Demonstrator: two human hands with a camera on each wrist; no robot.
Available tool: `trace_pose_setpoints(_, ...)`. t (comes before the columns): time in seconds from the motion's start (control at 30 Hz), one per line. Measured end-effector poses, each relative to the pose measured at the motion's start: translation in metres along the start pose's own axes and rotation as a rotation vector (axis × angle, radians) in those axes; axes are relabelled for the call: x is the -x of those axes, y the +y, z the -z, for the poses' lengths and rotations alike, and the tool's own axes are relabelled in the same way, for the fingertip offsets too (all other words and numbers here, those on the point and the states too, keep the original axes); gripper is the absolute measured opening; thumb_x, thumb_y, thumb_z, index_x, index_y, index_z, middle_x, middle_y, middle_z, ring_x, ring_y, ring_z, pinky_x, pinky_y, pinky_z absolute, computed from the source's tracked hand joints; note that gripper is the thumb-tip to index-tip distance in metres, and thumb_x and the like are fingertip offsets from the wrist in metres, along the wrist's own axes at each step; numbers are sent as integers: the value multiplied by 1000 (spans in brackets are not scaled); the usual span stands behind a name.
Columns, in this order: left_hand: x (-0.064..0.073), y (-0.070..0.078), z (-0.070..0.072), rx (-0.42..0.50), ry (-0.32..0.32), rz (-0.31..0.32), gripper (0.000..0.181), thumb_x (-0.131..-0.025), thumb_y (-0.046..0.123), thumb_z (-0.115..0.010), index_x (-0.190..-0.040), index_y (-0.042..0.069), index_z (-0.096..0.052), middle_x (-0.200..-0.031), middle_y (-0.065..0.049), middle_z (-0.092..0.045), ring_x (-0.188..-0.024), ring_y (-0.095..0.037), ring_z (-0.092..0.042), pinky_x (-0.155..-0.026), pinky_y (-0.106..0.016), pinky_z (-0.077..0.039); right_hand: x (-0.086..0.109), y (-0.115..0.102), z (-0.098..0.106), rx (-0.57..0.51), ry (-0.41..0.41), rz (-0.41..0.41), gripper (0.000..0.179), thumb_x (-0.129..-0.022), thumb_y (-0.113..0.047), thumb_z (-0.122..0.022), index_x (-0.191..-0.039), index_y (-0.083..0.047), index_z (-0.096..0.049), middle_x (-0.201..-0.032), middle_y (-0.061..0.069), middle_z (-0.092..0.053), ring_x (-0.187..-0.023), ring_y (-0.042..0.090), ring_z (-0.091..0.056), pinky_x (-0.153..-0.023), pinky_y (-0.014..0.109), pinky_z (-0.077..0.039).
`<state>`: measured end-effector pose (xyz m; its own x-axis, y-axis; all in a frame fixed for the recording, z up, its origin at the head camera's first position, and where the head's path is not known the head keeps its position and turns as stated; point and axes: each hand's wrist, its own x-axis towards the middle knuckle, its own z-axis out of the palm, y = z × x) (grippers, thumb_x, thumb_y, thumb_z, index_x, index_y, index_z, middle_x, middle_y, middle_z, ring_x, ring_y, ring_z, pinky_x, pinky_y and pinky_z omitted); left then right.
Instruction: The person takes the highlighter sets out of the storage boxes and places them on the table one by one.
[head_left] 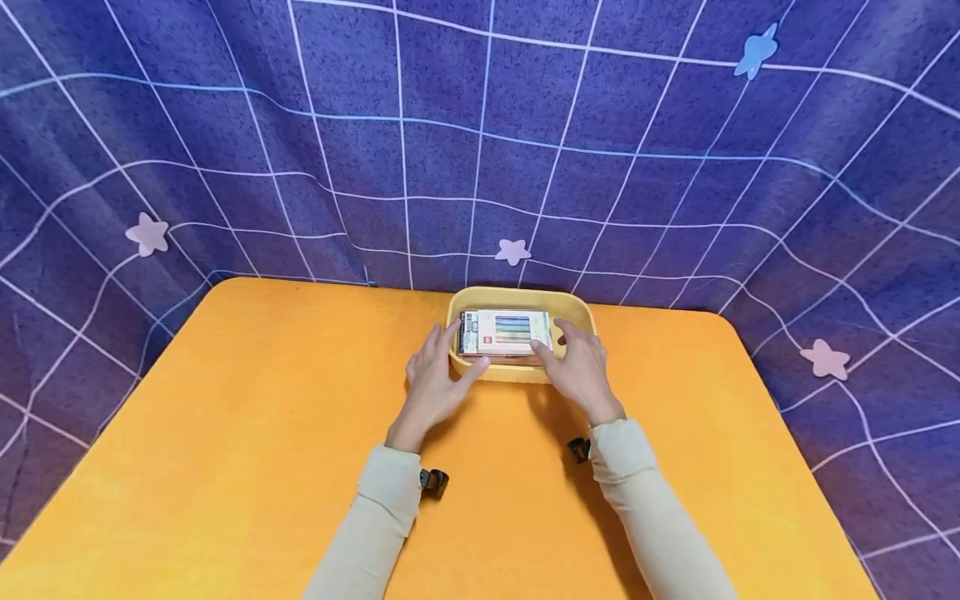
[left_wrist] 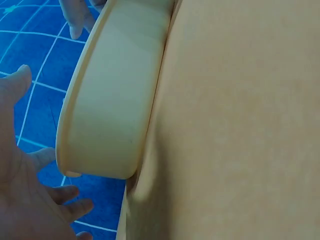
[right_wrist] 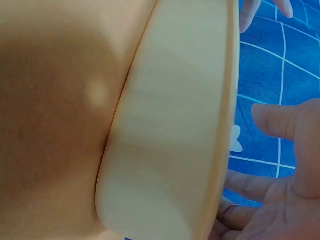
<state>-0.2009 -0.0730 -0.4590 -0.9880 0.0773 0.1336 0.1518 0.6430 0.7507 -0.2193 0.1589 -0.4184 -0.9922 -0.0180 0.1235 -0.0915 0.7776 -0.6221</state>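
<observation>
A yellow bin [head_left: 498, 374] with rounded corners stands at the table's far edge. Inside lies a flat white pack [head_left: 480, 321] with a panel of coloured, pen-like stripes, on top of other flat items whose edges show below it. My left hand [head_left: 437, 379] is at the bin's left end, fingers spread by the rim and thumb over the front rim. My right hand [head_left: 579, 367] reaches over the right end, its fingers dipping inside the rim and its thumb at the pack's right end. In the right wrist view the bin's wall [right_wrist: 165, 115] partly hides those fingers.
The orange table [head_left: 262, 433] extends on both sides of the bin and toward me. Right behind its far edge hangs a blue curtain [head_left: 442, 167] with white grid lines and stars. A black wrist device [head_left: 433, 483] is by the left cuff, another [head_left: 579, 450] by the right.
</observation>
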Motion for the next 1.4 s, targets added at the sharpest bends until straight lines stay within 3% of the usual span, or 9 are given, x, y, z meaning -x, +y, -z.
trace_pose_setpoints(0.27,-1,0,-1,8,-5,2,84,-94,61,-56,-161,23,-21,-171,-9,-13,-157,-34,-18,-123,-66,-5,-14,6,1,-28,-92,-30,71,-98,-43,-59,-152,-3,-38,-129,27,-60,-115,39,-59,-95,53,-48)
trace_pose_setpoints(0.67,-2,-3,-4,27,2,7,86,-93,60,-59,-162,25,-20,-170,-15,-13,-156,-37,-18,-123,-67,-5,-36,7,2,0,-166,-75,75,-99,-48,-54,-155,-3,-32,-121,25,-64,-110,37,-63,-98,52,-50)
trace_pose_setpoints(0.93,-1,-1,-6,30,-3,5,87,-93,61,-59,-161,24,-20,-169,-16,-15,-156,-37,-19,-123,-66,-5,-47,11,-1,27,-172,-64,70,-100,-48,-53,-151,-2,-40,-114,23,-69,-104,34,-66,-95,49,-52)
trace_pose_setpoints(1.4,-4,-7,-5,49,11,4,86,-94,57,-60,-162,25,-19,-169,-17,-18,-155,-39,-22,-123,-66,-6,-62,15,-4,15,-222,-101,67,-102,-50,-48,-147,0,-44,-133,24,-61,-119,38,-61,-103,52,-49)
